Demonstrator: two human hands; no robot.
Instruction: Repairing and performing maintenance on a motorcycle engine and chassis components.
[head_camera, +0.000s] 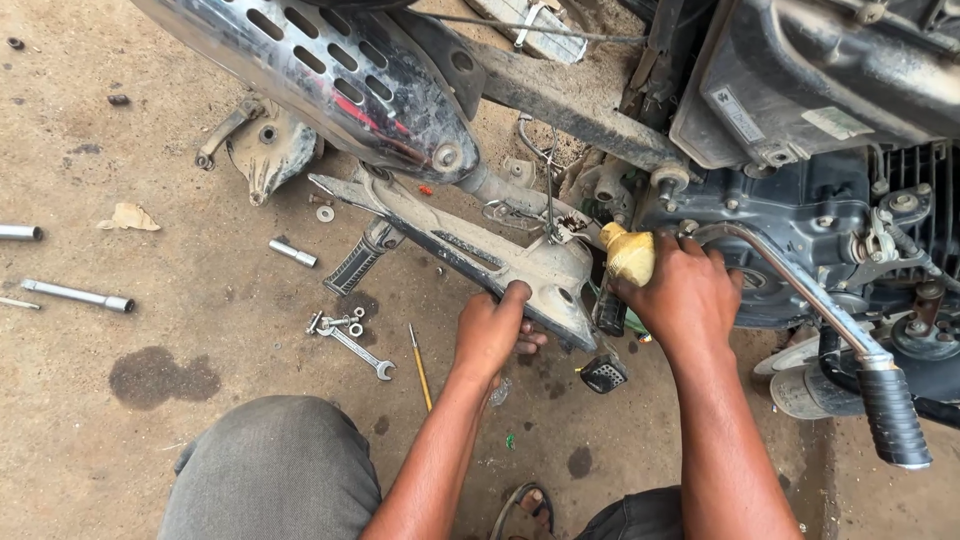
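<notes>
A dusty grey motorcycle engine (800, 220) with a pale rectangular sticker (836, 122) fills the ground's upper right. Below the perforated chrome exhaust (340, 80), the left hand (490, 330) clamps the grey metal footrest bracket (470, 255); the right hand (685, 295) closes around a yellow-handled tool (628, 258). A small spanner (360, 350) lies near the left hand.

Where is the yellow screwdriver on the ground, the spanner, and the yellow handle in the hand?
yellow screwdriver (420, 367), head view, middle of its thin shaft.
spanner (358, 349), head view, middle of its flat bar.
yellow handle (630, 256), head view, rounded top showing above the right hand (690, 295).
</notes>
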